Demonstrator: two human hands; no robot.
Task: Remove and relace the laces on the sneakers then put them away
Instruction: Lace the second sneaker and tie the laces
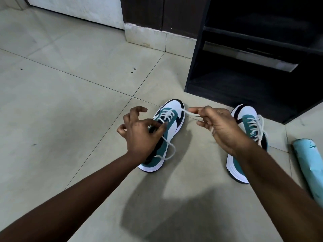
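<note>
Both arms reach forward over floor (70,84). Left hand (139,131) pinches lace (168,149) at near-left sneaker (167,130), other fingers splayed. Right hand (218,126) grips lace end, pulled right. Second sneaker (248,137) right, laced.

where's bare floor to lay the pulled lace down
Widest bare patch: the tiled floor left of the left sneaker, out to the white wall. The strip between the two sneakers is narrow. Crowded on the right: right sneaker, black shelf unit, light-blue roll.
</note>
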